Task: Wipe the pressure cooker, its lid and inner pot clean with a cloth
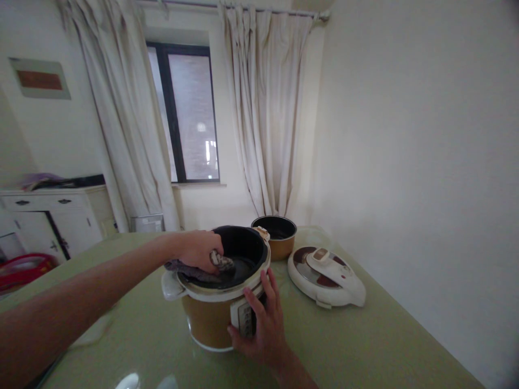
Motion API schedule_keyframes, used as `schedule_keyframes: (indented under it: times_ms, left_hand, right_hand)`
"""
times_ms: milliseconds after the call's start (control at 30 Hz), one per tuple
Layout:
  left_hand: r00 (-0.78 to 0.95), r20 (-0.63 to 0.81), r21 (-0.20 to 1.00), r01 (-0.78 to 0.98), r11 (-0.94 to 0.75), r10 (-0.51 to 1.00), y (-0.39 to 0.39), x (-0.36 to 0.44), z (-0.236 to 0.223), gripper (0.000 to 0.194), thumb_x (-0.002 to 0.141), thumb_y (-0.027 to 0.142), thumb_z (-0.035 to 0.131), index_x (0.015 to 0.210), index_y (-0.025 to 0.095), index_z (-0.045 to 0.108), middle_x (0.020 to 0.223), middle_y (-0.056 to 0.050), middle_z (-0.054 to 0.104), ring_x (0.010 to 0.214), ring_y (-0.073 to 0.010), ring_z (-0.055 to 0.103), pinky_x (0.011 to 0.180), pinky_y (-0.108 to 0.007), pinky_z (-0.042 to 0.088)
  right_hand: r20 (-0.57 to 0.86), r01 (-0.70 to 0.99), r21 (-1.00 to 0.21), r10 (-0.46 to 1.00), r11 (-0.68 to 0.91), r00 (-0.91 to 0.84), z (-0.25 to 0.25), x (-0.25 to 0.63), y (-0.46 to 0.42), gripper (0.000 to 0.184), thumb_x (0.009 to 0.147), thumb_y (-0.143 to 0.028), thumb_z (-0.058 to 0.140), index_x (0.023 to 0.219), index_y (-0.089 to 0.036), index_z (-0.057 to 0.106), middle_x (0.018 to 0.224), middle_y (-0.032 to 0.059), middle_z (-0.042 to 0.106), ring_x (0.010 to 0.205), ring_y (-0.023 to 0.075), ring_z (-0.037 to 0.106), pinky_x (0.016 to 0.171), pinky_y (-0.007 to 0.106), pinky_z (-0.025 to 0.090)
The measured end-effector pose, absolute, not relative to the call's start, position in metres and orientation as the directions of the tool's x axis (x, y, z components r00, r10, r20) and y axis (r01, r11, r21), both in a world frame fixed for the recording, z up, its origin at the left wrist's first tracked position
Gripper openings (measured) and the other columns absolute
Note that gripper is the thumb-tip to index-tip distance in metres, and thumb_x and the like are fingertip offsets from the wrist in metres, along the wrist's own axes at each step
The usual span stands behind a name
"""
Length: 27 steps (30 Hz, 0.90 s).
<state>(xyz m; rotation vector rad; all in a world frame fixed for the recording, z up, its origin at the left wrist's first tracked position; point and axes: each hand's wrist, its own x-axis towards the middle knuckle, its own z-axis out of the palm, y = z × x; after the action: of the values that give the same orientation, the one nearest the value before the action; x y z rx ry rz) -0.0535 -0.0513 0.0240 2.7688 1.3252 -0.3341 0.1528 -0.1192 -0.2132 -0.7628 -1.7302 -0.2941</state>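
Left fingers (213, 247) clench a cloth (221, 261); right fingers (267, 289) spread against the cooker (208, 321), panel (245, 320) lettering illegible.

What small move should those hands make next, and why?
Probably slide the cloth along the cooker's inside: the left hand holds it at the open top, while the right hand rests against the front, seemingly steadying things.
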Motion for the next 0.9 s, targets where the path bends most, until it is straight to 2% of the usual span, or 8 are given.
schedule_keyframes:
  times_ms: [100, 167, 300, 433, 500, 633, 833, 900]
  left_hand:
    - [0.702, -0.089, 0.335, 0.689, -0.642, 0.707, -0.050, -0.044, 0.029, 0.034, 0.085, 0.053, 0.069, 0.083, 0.020, 0.075, 0.076, 0.003, 0.072, 0.072, -0.0165, 0.063, 0.063, -0.025, 0.044]
    - [0.684, 0.033, 0.397, 0.660, -0.638, 0.728, -0.047, -0.036, 0.024, 0.042, 0.087, 0.059, 0.066, 0.088, 0.018, 0.075, 0.078, 0.003, 0.071, 0.074, -0.0159, 0.063, 0.064, -0.024, 0.043]
    - [0.634, 0.130, 0.189, 0.739, -0.647, 0.762, -0.038, -0.007, 0.003, 0.039, 0.088, 0.059, 0.066, 0.086, 0.021, 0.075, 0.081, -0.001, 0.073, 0.077, -0.0192, 0.066, 0.068, -0.028, 0.044]
    - [0.678, 0.122, -0.204, 0.732, -0.650, 0.725, -0.021, 0.024, -0.025, 0.018, 0.093, 0.036, 0.062, 0.095, 0.026, 0.076, 0.102, -0.007, 0.079, 0.097, -0.0272, 0.071, 0.084, -0.038, 0.048]
    - [0.713, 0.105, -0.301, 0.687, -0.661, 0.693, -0.009, 0.030, -0.036, 0.015, 0.092, 0.025, 0.062, 0.098, 0.024, 0.076, 0.108, -0.011, 0.079, 0.110, -0.0298, 0.069, 0.096, -0.044, 0.045]
    - [0.683, 0.078, -0.343, 0.703, -0.624, 0.726, 0.012, 0.011, -0.042, 0.014, 0.091, 0.018, 0.063, 0.088, 0.022, 0.077, 0.104, -0.015, 0.080, 0.114, -0.0316, 0.067, 0.102, -0.048, 0.039]
    - [0.558, -0.018, -0.402, 0.756, -0.517, 0.829, 0.012, -0.031, -0.044, 0.006, 0.083, 0.025, 0.075, 0.079, 0.021, 0.078, 0.094, -0.017, 0.081, 0.102, -0.0325, 0.072, 0.097, -0.046, 0.042]
    - [0.522, -0.062, -0.403, 0.767, -0.500, 0.851, 0.007, -0.035, -0.049, 0.015, 0.078, 0.034, 0.081, 0.080, 0.020, 0.080, 0.096, -0.020, 0.081, 0.100, -0.0353, 0.073, 0.097, -0.048, 0.044]
  right_hand:
    - [0.934, 0.621, -0.201, 0.339, 0.758, -0.112, -0.213, 0.151, -0.119, 0.087, 0.075, -0.035, 0.080, 0.154, -0.028, 0.044, 0.170, 0.0167, 0.024, 0.156, 0.0506, 0.024, 0.111, 0.074, 0.043]
    - [0.938, 0.621, -0.197, 0.330, 0.759, -0.105, -0.212, 0.150, -0.119, 0.085, 0.075, -0.034, 0.078, 0.153, -0.028, 0.045, 0.170, 0.0168, 0.024, 0.156, 0.0508, 0.024, 0.111, 0.075, 0.043]
    - [0.943, 0.632, -0.190, 0.320, 0.751, -0.096, -0.213, 0.149, -0.119, 0.085, 0.075, -0.034, 0.077, 0.153, -0.028, 0.044, 0.170, 0.0166, 0.024, 0.155, 0.0513, 0.025, 0.110, 0.076, 0.042]
    - [0.939, 0.641, -0.185, 0.327, 0.745, -0.108, -0.213, 0.151, -0.118, 0.087, 0.074, -0.034, 0.079, 0.154, -0.028, 0.044, 0.170, 0.0171, 0.024, 0.155, 0.0514, 0.025, 0.110, 0.076, 0.043]
    - [0.938, 0.645, -0.174, 0.325, 0.744, -0.121, -0.213, 0.152, -0.119, 0.089, 0.073, -0.034, 0.081, 0.154, -0.027, 0.044, 0.170, 0.0179, 0.024, 0.155, 0.0518, 0.025, 0.110, 0.075, 0.043]
    - [0.933, 0.645, -0.185, 0.339, 0.742, -0.122, -0.213, 0.153, -0.121, 0.094, 0.072, -0.036, 0.084, 0.156, -0.030, 0.041, 0.171, 0.0164, 0.024, 0.155, 0.0517, 0.026, 0.110, 0.074, 0.044]
    - [0.931, 0.625, -0.201, 0.345, 0.754, -0.116, -0.213, 0.152, -0.121, 0.091, 0.072, -0.035, 0.083, 0.155, -0.030, 0.043, 0.171, 0.0156, 0.024, 0.156, 0.0511, 0.025, 0.111, 0.075, 0.043]
    - [0.929, 0.624, -0.201, 0.349, 0.755, -0.124, -0.212, 0.152, -0.121, 0.092, 0.072, -0.035, 0.083, 0.155, -0.030, 0.043, 0.171, 0.0158, 0.024, 0.156, 0.0510, 0.025, 0.111, 0.075, 0.043]
